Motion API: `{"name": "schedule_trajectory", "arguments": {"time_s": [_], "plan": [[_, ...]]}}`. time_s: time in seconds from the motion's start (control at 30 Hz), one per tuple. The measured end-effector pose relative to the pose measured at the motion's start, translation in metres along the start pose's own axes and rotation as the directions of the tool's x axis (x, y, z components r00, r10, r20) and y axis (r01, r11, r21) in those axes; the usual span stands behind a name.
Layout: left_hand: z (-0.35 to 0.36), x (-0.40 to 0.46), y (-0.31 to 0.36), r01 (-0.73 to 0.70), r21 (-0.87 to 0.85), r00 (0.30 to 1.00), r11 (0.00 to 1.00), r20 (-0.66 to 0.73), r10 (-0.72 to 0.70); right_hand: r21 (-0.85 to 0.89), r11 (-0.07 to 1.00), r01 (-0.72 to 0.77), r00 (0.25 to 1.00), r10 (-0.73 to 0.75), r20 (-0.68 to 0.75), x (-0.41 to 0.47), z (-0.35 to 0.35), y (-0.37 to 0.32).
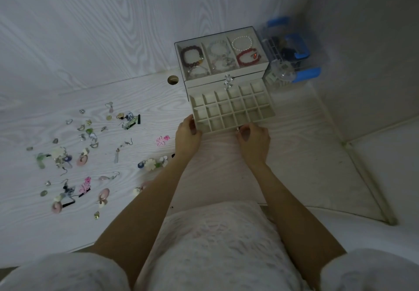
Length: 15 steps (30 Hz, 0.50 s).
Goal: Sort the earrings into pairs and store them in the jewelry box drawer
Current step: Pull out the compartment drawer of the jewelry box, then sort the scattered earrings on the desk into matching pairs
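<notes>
A cream jewelry box [226, 76] stands at the back of the white desk, with bracelets under its clear lid. Its drawer [231, 109] is pulled out and shows a grid of small compartments that look empty. My left hand [188, 135] grips the drawer's front left corner. My right hand [254, 138] has its fingers curled round the knob at the drawer's front edge. Several earrings [79, 154] lie scattered over the desk's left half: pink flower shapes [162, 140], hooks with drops, a white flower cluster [153, 163].
A clear container with blue clips [292, 52] stands to the right of the box, in the corner. A round cable hole [173, 79] is in the desk by the back wall. The desk's right edge meets a wall.
</notes>
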<state>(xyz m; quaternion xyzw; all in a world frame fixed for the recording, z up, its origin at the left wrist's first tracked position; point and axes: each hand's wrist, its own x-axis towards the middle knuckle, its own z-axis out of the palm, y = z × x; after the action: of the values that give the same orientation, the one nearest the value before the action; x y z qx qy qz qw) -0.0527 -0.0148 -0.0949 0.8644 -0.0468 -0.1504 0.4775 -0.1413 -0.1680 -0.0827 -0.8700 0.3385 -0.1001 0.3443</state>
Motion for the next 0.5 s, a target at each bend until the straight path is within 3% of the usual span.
{"name": "schedule_trajectory", "arguments": {"time_s": [0.23, 0.3, 0.4, 0.5], "plan": [[-0.003, -0.006, 0.005, 0.042, 0.041, 0.999, 0.998, 0.027, -0.043, -0.047, 0.999, 0.027, 0.999, -0.026, 0.021, -0.001, -0.004, 0.003], [-0.013, -0.019, 0.013, -0.048, 0.11, 0.999, 0.993, 0.018, 0.046, -0.183, 0.981, 0.058, 0.998, -0.058, 0.006, -0.003, -0.015, 0.007], [-0.053, -0.052, 0.014, -0.277, 0.256, 0.954, 0.926, -0.042, 0.296, -0.361, 0.916, 0.177, 0.984, -0.162, 0.07, -0.012, -0.028, 0.001], [-0.095, -0.088, -0.004, -0.266, 0.356, 0.939, 0.896, -0.117, 0.325, -0.203, 0.89, 0.409, 0.903, -0.362, 0.232, -0.025, -0.034, -0.017]]}}
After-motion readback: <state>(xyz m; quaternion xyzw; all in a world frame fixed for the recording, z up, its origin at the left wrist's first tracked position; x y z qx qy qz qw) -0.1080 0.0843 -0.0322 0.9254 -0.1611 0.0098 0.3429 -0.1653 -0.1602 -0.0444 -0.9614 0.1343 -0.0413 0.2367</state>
